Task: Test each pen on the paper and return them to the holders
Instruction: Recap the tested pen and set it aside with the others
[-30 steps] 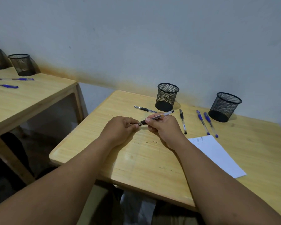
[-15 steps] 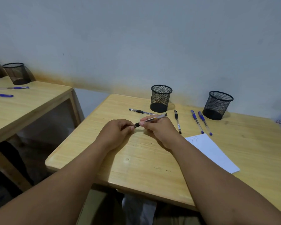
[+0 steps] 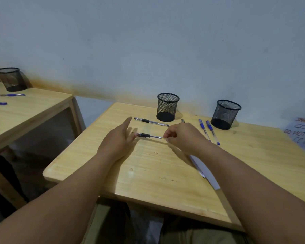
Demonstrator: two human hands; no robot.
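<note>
A black-grip pen (image 3: pixel 145 135) hovers level just above the wooden table (image 3: pixel 148 182). My right hand (image 3: pixel 181 136) pinches its right end. My left hand (image 3: pixel 118 140) has its fingers stretched out, one fingertip touching the pen's left end. Another black pen (image 3: pixel 151 122) lies behind it, and a third (image 3: pixel 183 120) peeks out from behind my right hand. Two blue pens (image 3: pixel 208 130) lie side by side near the right mesh holder (image 3: pixel 225 114). The left mesh holder (image 3: pixel 167 107) stands at the back centre. My right forearm covers most of the white paper (image 3: pixel 205 171).
A second wooden table (image 3: pixel 25 111) stands to the left across a gap, with a black mesh holder (image 3: pixel 11 79) and blue pens (image 3: pixel 12 94) on it. A handwritten sign (image 3: pixel 303 132) lies at the far right. A wall runs close behind both tables.
My left hand has opened from a pinch and its fingers now stretch out. The pen has turned level, and my right hand has slid to its right end. The camera has tilted.
</note>
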